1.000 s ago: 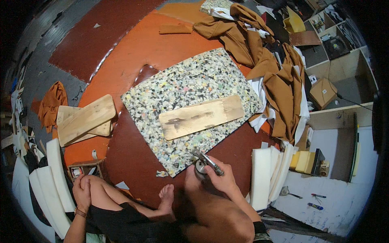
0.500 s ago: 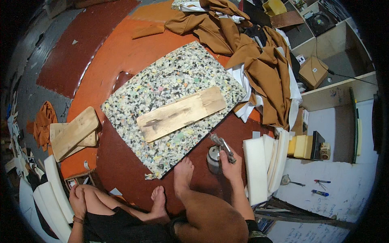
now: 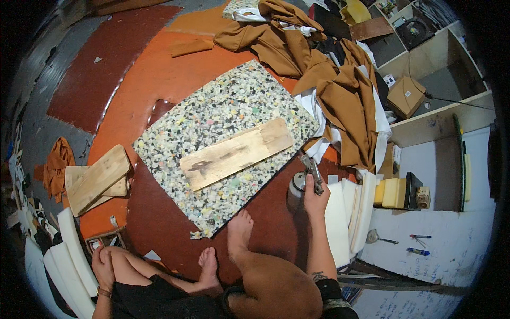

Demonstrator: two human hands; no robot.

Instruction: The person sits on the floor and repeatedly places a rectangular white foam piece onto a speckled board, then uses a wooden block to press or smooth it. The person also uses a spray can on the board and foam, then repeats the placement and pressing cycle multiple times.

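While right grip (image 3: pixel 317 201) clasps spray gun (image 3: pixel 314 173), gun juts ahead, cup (image 3: pixel 296 191) hangs left; cardboard box (image 3: pixel 406 97) sits in open compartment (image 3: pixel 446 113).

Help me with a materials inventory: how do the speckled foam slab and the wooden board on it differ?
Colour: the speckled foam slab is a multicoloured mottle; the wooden board is pale tan with dark stains.
Size: the slab is far broader; the board is narrow and fits within the slab's outline.
Place: the slab lies on the floor covering; the board rests on the slab.
Shared: both lie flat.
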